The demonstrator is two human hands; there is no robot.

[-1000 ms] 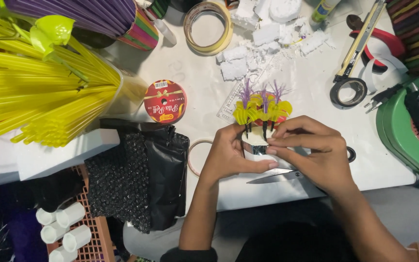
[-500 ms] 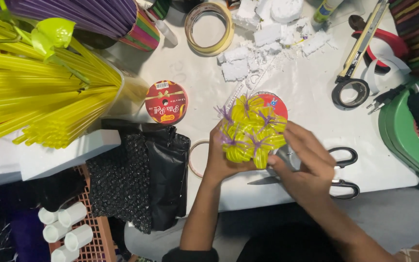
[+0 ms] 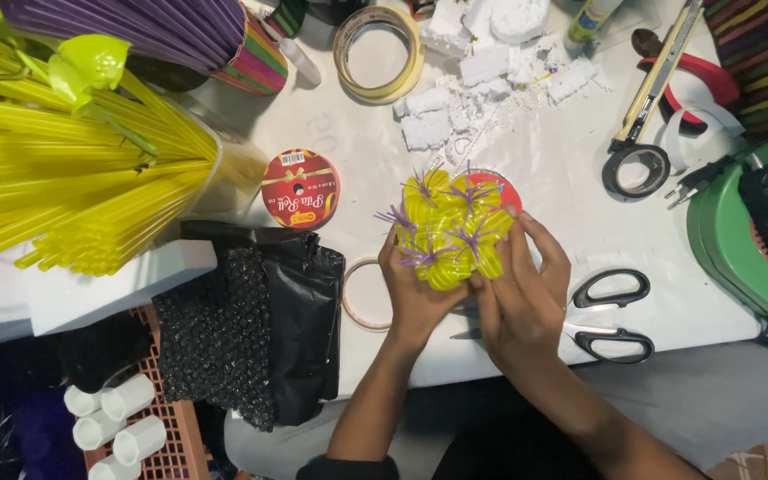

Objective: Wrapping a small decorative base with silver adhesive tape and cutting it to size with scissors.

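While cupped between both hands [image 3: 482,298], yellow flower cluster [image 3: 448,229] faces up.

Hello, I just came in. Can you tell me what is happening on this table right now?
A person holds a small bunch of yellow flowers with purple centres in both hands above a white table. The left hand cups it from below and the right hand presses against its side. Black-handled scissors lie beside the right hand. A red ribbon spool, a tape roll and white foam pieces lie further back.
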